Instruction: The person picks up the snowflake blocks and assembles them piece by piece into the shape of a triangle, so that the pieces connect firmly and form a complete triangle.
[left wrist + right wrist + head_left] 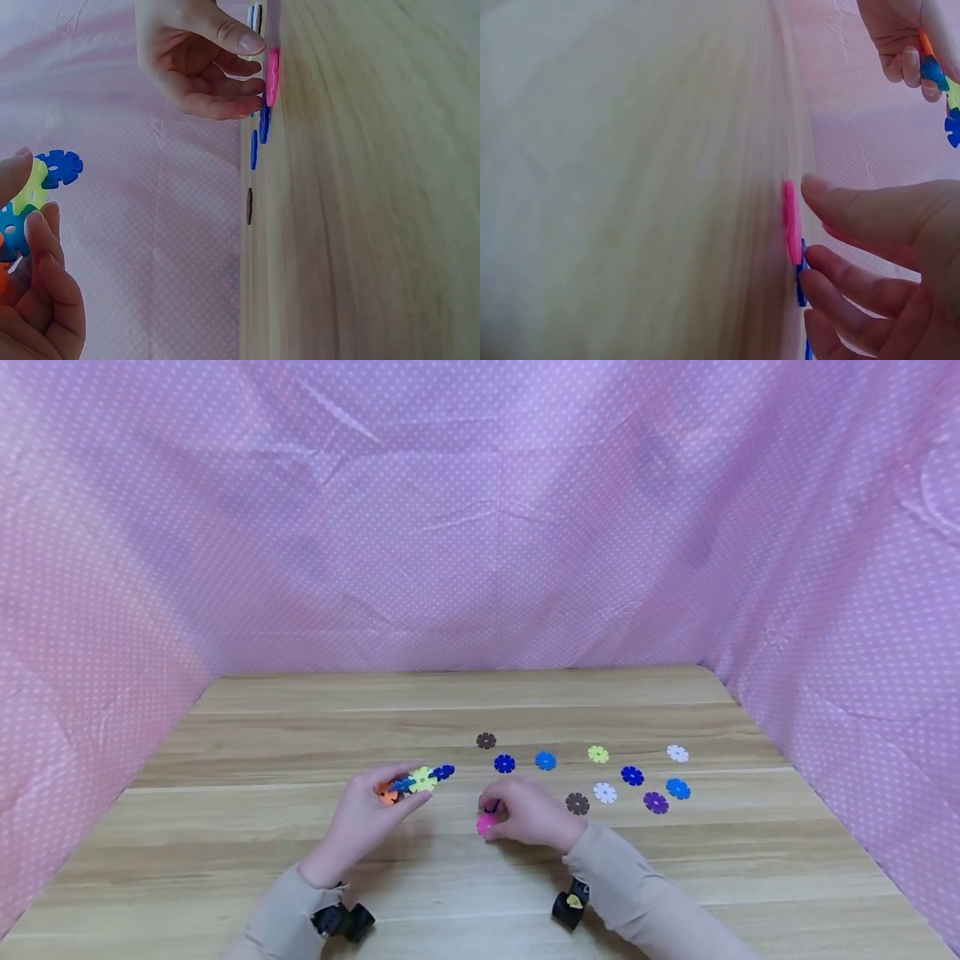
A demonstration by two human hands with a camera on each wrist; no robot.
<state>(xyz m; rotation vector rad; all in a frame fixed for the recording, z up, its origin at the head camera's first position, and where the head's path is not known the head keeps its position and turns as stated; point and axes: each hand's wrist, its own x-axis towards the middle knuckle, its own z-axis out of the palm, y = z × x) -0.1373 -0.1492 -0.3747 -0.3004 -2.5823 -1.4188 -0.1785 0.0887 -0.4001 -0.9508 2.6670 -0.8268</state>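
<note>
My left hand [358,814] holds a joined chain of notched plastic discs between thumb and fingers, raised off the table. In the chain are an orange disc [387,793], a blue disc [13,229], a yellow-green disc [423,779] and a dark blue disc [61,169]. Over the table, my right hand [528,812] is at a pink disc [792,221] that lies flat, with a dark blue disc [802,277] beside it. The right thumb and fingers are apart, near these two discs; whether they touch them is hard to tell.
Loose discs lie on the wooden table [262,735] beyond and right of my right hand: a brown disc [577,803], a white disc [604,792], a purple disc [656,802] and several others. A pink dotted cloth [480,527] surrounds the table's back and sides.
</note>
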